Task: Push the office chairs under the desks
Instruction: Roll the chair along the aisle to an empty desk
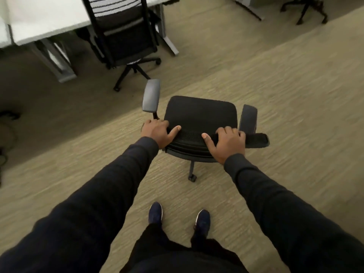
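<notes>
A black office chair (pixel 200 113) with grey armrests stands on the carpet in front of me, out in the open aisle. My left hand (pixel 159 133) grips the left end of its backrest top, and my right hand (pixel 226 143) grips the right end. A second black chair (pixel 126 36) with a striped backrest sits tucked against a white desk (pixel 49 18) at the upper left. The held chair is well apart from that desk.
Grey desk legs (pixel 59 60) stand at the upper left and another desk leg (pixel 169 42) right of the tucked chair. A further chair base (pixel 307 10) shows at the top right. My feet (pixel 177 217) are behind the held chair. Cables lie at the left edge.
</notes>
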Demonstrator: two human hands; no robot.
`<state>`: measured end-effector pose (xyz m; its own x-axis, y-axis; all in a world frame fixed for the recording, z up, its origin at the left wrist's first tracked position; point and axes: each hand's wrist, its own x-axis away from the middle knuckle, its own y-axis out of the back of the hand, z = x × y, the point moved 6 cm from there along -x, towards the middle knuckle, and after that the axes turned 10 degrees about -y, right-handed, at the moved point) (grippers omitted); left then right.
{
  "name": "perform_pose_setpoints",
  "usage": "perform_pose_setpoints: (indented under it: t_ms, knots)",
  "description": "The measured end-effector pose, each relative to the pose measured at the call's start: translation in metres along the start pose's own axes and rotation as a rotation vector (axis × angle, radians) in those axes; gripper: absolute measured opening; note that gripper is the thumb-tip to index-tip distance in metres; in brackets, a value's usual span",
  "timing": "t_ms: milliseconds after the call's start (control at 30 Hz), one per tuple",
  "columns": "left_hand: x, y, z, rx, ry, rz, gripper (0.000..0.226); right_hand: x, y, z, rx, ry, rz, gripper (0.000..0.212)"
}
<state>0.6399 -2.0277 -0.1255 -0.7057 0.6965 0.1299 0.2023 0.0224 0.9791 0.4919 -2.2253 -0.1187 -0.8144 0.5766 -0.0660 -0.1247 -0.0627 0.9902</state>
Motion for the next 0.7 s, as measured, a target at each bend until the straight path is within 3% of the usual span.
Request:
perform_pose_setpoints:
  t_ms: [400,700]
  knots:
    - [0.074,-0.011,-0.060,0.008,0.186,-0.063,0.058,0.025,0.003,-0.032,0.060,0.168,0.012,0.067]
    - [0.179,-0.037,-0.095,0.031,0.399,-0.163,0.058,0.086,0.008,-0.038,0.041,0.373,0.022,0.068]
